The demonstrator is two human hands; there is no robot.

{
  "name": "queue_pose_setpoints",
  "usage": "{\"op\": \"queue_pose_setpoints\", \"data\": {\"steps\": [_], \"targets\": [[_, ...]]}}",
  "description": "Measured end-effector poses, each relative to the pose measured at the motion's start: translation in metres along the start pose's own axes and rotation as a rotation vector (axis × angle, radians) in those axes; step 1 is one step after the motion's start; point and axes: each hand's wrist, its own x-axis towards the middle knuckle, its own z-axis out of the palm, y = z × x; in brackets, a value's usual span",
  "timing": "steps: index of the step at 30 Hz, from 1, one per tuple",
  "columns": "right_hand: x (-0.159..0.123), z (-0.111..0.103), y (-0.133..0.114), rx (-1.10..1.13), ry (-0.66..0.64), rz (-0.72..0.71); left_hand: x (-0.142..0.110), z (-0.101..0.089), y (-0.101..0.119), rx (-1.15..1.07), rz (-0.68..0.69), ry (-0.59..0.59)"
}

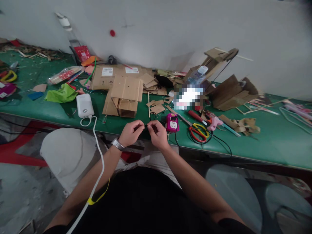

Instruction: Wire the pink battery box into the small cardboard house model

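My left hand point(131, 133), with a metal watch at the wrist, is closed in a pinch at the green table's front edge. Just beside it my right hand point(158, 134) is pinched the same way. A small black piece point(146, 125) shows between the two sets of fingertips; it is too small for me to tell its kind. Close to my right hand sits a magenta power socket point(172, 123) with a black cable. Beyond my hands stands a folded cardboard structure point(128, 91), with small cardboard scraps point(157, 108) to its right.
A white power bank point(84, 106) with a white cable lies left. Scissors point(198, 132), a red-handled screwdriver point(196, 116) and a pink glue gun point(214, 123) lie right. Behind them are a plastic bottle point(198, 74) and a brown cardboard box point(231, 94). Stools point(234, 191) stand below the table.
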Motion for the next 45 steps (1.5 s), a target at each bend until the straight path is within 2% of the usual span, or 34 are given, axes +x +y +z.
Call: {"op": "queue_pose_setpoints", "data": {"steps": [4,8,21,27,37,45], "targets": [[0.0,-0.001,0.0011,0.001,0.002,-0.049,-0.0001,0.0005,-0.0023,-0.038,-0.029,-0.025],[0.0002,-0.0015,0.0004,-0.019,-0.007,-0.083,0.0006,0.002,-0.0039,-0.029,-0.033,0.016],[-0.0009,-0.0005,-0.0022,-0.015,-0.02,-0.075,0.0007,0.0005,-0.001,0.002,-0.017,0.076],[0.0006,-0.0005,-0.0021,-0.01,-0.006,-0.121,0.0007,0.0012,-0.0025,0.004,-0.019,0.079],[-0.002,-0.0014,-0.0022,-0.035,0.048,-0.104,-0.0002,0.0011,-0.0018,-0.004,-0.021,0.07],[-0.0017,-0.0025,-0.0033,-0.052,0.039,-0.097,0.0015,0.0003,-0.0035,-0.013,-0.035,0.081]]}}
